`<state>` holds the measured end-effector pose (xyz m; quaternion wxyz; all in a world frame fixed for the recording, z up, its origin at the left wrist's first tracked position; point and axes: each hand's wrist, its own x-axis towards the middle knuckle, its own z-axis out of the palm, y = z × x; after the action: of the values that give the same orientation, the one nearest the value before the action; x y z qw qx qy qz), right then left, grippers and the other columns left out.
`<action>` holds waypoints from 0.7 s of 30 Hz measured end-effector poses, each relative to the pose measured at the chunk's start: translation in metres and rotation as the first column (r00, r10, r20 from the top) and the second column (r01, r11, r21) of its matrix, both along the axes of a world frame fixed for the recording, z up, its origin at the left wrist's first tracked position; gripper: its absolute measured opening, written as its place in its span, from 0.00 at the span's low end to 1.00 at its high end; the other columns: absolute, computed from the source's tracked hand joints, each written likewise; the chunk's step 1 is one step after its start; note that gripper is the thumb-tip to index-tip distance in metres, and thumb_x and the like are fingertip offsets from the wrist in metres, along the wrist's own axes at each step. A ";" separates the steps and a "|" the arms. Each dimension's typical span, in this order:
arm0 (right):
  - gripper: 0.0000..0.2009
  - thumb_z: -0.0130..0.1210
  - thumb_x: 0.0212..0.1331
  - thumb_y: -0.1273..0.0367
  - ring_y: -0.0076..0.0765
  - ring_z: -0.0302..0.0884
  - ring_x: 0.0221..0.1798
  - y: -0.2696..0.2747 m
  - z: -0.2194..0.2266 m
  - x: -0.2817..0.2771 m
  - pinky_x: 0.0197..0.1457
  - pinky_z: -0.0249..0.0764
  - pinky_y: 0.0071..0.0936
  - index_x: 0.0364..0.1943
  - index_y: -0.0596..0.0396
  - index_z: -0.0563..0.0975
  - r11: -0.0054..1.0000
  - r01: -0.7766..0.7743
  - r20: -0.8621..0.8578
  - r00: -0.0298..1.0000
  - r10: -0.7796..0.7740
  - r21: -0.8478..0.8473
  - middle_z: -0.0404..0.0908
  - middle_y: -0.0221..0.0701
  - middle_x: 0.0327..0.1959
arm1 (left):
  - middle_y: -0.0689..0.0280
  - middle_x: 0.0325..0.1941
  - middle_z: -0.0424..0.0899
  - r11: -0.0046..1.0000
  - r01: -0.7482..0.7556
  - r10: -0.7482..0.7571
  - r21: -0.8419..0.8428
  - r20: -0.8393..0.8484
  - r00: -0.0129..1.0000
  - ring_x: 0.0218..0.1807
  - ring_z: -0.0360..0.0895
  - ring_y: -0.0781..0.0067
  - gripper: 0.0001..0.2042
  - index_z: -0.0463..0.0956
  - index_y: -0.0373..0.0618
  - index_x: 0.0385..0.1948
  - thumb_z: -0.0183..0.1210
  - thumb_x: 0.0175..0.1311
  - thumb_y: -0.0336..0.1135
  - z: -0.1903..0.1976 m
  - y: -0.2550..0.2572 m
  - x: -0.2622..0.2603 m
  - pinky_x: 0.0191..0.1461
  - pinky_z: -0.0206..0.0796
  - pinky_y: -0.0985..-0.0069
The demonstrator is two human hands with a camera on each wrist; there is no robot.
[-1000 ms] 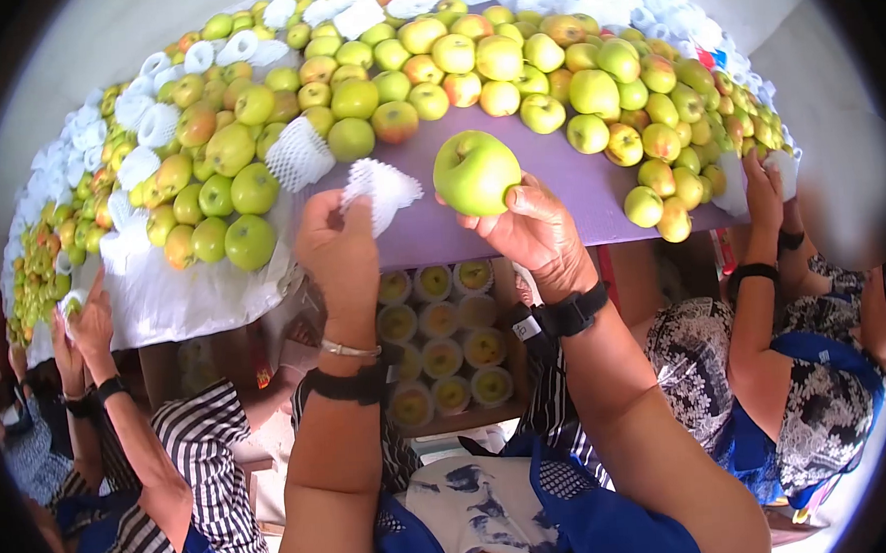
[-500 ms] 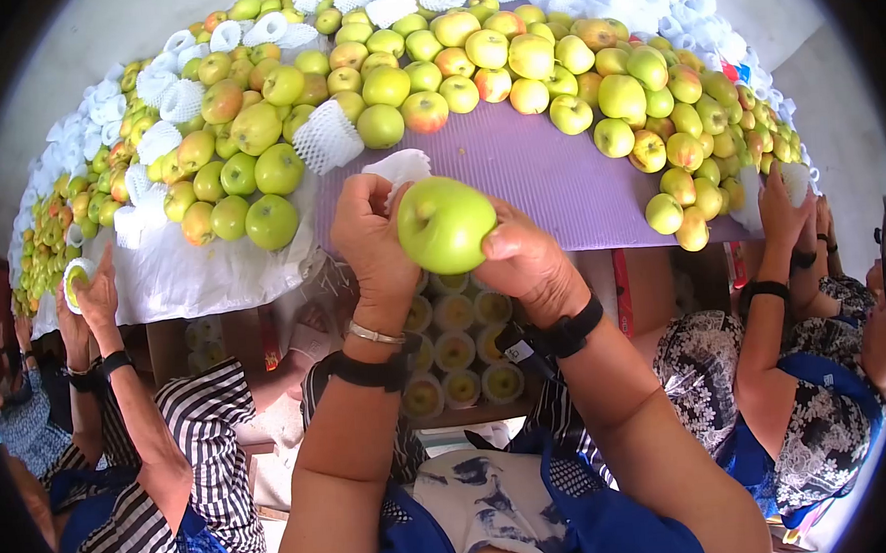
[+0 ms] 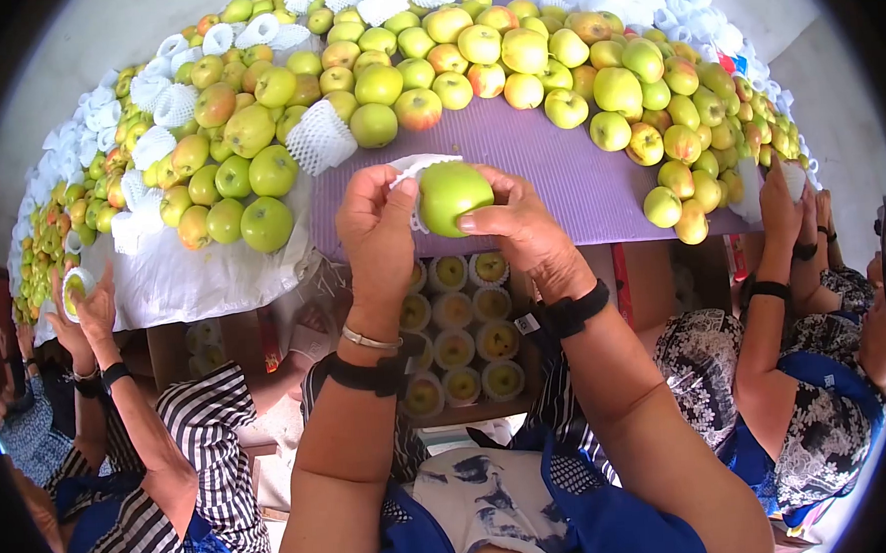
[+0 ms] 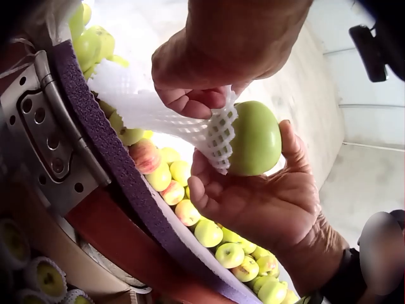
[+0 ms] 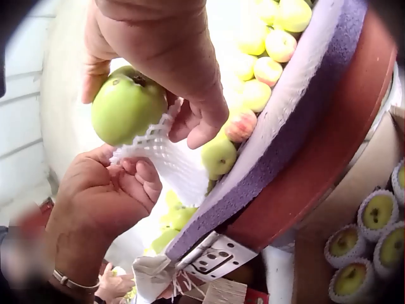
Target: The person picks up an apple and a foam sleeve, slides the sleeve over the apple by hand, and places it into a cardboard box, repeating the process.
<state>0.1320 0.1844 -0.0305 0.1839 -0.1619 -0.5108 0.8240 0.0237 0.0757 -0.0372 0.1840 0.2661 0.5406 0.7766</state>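
A green apple (image 3: 453,198) is gripped by the right hand (image 3: 536,234), thumb on its near side. The left hand (image 3: 376,242) pinches a white foam net (image 3: 414,193) at the apple's left side. In the left wrist view the mouth of the net (image 4: 221,142) covers one end of the apple (image 4: 256,139), with the right hand (image 4: 266,202) beneath. From the right wrist view, the left hand (image 5: 104,196) holds the net's rim (image 5: 142,147) against the apple (image 5: 128,107); most of the apple is bare.
Piled apples (image 3: 524,52) and loose foam nets (image 3: 321,138) lie on the purple-topped table (image 3: 559,190). Below its edge stands a box of netted apples (image 3: 454,351). Other people's hands (image 3: 94,305) work at both sides.
Both hands have come together. The apple has moved left to the foam net, and the net's mouth now sits over one end of it.
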 end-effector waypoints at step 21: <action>0.34 0.66 0.32 0.70 0.41 0.68 0.55 0.009 -0.023 -0.010 0.60 0.64 0.30 0.50 0.68 0.69 0.673 0.421 -0.096 0.881 -0.464 0.608 0.69 0.44 0.50 | 0.69 0.28 0.76 0.965 0.260 -0.260 0.039 0.270 0.927 0.30 0.72 0.82 0.06 0.71 0.38 0.31 0.57 0.60 0.30 0.001 0.001 0.012 0.37 0.69 0.80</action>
<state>0.1221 0.1936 -0.0534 0.4029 -0.2393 -0.7008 0.5378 0.0353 0.0771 -0.0365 0.3576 0.2259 0.4689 0.7754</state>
